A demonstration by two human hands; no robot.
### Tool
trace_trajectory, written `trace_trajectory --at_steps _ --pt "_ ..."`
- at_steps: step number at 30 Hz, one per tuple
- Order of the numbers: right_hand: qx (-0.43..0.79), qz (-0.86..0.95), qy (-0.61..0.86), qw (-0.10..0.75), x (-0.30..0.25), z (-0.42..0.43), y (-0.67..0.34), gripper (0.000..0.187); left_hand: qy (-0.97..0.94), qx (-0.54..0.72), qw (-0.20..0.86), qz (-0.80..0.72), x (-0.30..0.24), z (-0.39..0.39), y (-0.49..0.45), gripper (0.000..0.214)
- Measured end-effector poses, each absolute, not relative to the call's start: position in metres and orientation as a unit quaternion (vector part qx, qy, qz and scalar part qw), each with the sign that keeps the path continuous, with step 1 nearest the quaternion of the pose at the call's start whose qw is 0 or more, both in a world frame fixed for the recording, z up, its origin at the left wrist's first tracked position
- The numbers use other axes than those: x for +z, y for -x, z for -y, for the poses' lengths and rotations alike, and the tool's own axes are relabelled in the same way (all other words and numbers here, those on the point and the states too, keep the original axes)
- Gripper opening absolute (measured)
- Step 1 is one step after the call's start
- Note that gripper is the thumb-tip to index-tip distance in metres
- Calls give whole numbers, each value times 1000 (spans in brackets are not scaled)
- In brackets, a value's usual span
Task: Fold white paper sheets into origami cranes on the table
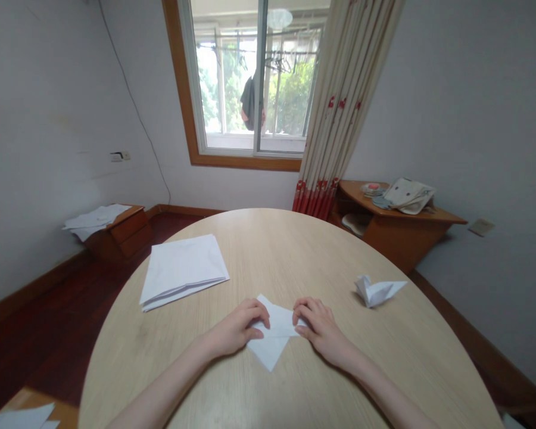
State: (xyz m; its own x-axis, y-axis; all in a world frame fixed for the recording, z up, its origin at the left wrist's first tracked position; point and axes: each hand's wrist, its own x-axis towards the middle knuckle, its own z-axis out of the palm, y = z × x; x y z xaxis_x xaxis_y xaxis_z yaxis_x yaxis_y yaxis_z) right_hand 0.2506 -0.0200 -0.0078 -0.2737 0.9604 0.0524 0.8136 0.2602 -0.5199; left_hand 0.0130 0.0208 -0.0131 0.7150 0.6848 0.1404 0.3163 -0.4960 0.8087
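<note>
A partly folded sheet of white paper (276, 326) lies on the round wooden table (290, 256), one pointed corner toward me and another pointing away. My left hand (245, 325) grips its left side, with curled fingers on top and the thumb near the lower edge. On the opposite side, my right hand (318, 326) pinches the right corner between thumb and fingers. Both hands rest low at the tabletop. Parts of the paper's side edges are hidden under the fingers.
A stack of white paper (185, 268) lies at the table's left. To the right stands a folded paper figure (377, 291). Beyond the table are a low wooden cabinet (131, 232), a corner shelf (397, 229) bearing a cloth bag (410, 195), and a curtain (339, 101) beside the window.
</note>
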Motion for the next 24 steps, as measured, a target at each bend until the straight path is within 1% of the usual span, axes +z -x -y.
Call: trace_trajectory --at_steps 3,6,9,13,15,19,24 --pt "186 781 562 198 -10 20 -252 15 -845 224 378 -304 -10 -18 -13 22" --pt "178 806 511 240 -13 22 -254 19 -856 223 362 -293 -9 -15 -13 22" --pt "190 835 446 261 -16 23 -254 31 -869 223 340 -282 -9 -13 -13 26" --pt "191 863 401 240 -27 21 -256 56 -888 216 294 -281 -6 -9 -13 28" --pt "186 872 392 227 -32 19 -257 63 -898 213 264 -282 -5 -7 -14 26" --pt "181 873 395 219 -33 18 -258 65 -917 206 197 -278 -6 -5 -16 20" --pt "186 873 398 211 -27 19 -256 65 -938 185 129 -261 -13 -4 -19 29"
